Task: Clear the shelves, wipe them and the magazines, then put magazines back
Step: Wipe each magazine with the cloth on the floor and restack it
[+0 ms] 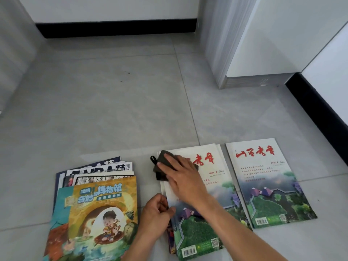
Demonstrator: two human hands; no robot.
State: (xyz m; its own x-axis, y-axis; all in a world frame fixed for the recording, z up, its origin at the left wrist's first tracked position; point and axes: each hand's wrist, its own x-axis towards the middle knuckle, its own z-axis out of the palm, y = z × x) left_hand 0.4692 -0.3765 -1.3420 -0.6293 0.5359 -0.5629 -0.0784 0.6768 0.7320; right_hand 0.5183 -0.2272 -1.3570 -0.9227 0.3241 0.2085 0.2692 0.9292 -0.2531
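Three lots of magazines lie on the grey tiled floor. A fanned stack at the left has a yellow cartoon magazine (98, 219) on top. The middle stack (212, 234) carries a white and green cover with red characters. My right hand (180, 176) lies flat on a dark grey cloth (162, 166) at that cover's upper left. My left hand (156, 213) pinches the middle stack's left edge. A single matching magazine (267, 183) lies to the right, untouched.
A white cabinet with a metal-trimmed corner (226, 80) stands at the upper right. Black skirting (116, 29) runs along the far wall and another strip along the right wall. Bare floor tiles (113, 102) stretch beyond the magazines.
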